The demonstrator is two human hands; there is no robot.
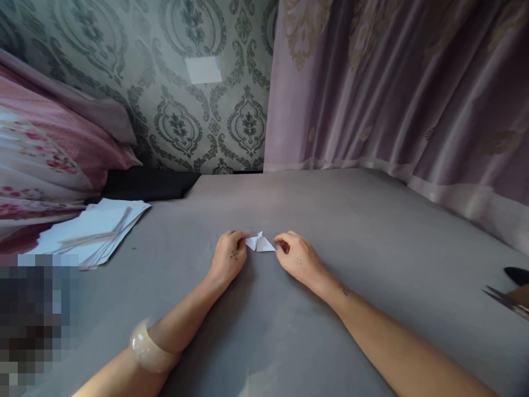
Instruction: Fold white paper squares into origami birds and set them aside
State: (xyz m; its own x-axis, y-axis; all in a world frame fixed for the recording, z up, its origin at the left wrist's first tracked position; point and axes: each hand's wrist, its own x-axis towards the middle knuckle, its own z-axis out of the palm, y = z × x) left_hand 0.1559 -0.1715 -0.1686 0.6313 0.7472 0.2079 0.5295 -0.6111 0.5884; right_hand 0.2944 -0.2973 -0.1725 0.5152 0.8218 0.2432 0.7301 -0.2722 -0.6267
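A small folded piece of white paper [263,243] is stretched between my hands near the middle of the grey surface. It has slanting folds and a little peak at the top. My left hand [230,255] pinches its left end between thumb and fingers. At the opposite corner, my right hand [298,255] has its thumb and forefinger closed on the paper's tip. The fingertips hide both ends of the paper. A pale, glossy bangle sits on my left forearm.
Stacked white sheets [91,229] lie at the left, beside a black folded item [149,183]. Scissors [506,300] and a dark object [516,275] are at the right edge. Purple curtains [372,99] and a patterned wall [177,110] border the grey surface [351,220].
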